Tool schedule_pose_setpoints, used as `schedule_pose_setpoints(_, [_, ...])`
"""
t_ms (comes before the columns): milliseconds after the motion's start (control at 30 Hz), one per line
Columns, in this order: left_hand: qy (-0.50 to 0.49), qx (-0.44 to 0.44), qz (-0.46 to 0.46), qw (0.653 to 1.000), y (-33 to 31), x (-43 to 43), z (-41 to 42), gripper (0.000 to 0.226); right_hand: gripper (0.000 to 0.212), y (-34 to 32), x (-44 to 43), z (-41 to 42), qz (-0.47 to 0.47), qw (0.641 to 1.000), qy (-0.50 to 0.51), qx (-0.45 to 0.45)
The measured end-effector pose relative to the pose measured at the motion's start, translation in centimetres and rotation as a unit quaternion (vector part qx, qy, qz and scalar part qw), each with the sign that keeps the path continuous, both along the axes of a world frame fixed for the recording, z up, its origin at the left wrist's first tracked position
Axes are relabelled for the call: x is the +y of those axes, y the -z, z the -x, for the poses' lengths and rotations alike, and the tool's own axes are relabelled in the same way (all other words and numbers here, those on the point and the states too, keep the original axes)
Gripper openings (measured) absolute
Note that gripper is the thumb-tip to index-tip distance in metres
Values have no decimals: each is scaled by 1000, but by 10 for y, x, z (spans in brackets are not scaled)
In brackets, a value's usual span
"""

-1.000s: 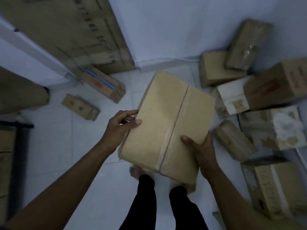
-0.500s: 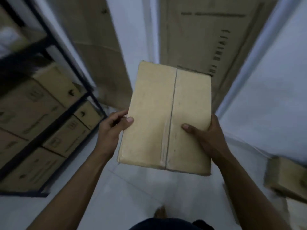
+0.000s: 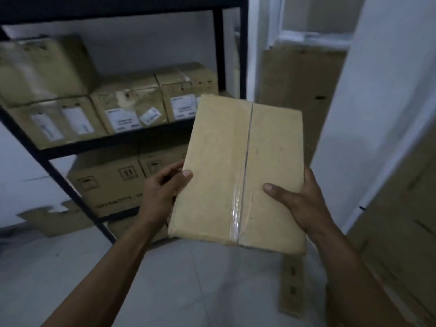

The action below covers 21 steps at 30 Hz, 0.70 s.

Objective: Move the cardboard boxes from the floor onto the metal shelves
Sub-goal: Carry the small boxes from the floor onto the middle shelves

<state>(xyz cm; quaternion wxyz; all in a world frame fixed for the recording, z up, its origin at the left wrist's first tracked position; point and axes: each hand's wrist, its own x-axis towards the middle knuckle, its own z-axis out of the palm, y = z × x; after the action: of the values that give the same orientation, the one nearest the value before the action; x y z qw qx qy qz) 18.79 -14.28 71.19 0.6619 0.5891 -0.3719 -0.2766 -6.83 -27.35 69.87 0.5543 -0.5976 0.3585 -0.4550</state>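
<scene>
Flat tan taped cardboard box [image 3: 238, 171] held aloft before black metal shelves [image 3: 132, 138]. Left hand [image 3: 162, 192], right hand [image 3: 304, 201] clasp its 2 sides, thumbs on top. Appears light, stiff; side edges suit gripping.

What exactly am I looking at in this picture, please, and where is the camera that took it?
There is no machine here. A person wears a wide-angle camera on the head, so the picture looks forward and down along both forearms. The left hand and the right hand each have a grip on one side of a cardboard box sealed with clear tape. The thumbs lie on top, and the box is held in the air above the tiled floor. Ahead, to the left, stands a black metal shelf loaded with stored boxes, some bearing white labels. To the right of it, a large cardboard sheet stands upright.
</scene>
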Motion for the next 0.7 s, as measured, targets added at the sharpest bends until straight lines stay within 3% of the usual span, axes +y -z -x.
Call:
schedule_pose_setpoints(267, [-133,-26,122,983,-64,-21,-70,26,77,-68,-100,-119,68,973,-209,-62])
schedule_pose_setpoints(400, [-127,-28,151,980,-82,-19,-114,47,70,-97,-121,-176,101,943,-303,-96])
schedule_pose_setpoints(600, [-121,-75,165,976,-106,-35,-185,61,55,-137,-145,-263,132,918,-350,-132])
schedule_pose_setpoints(700, [-110,-72,190,973,-111,-46,-223,52,62,-143,-158,-300,124,918,-353,-134])
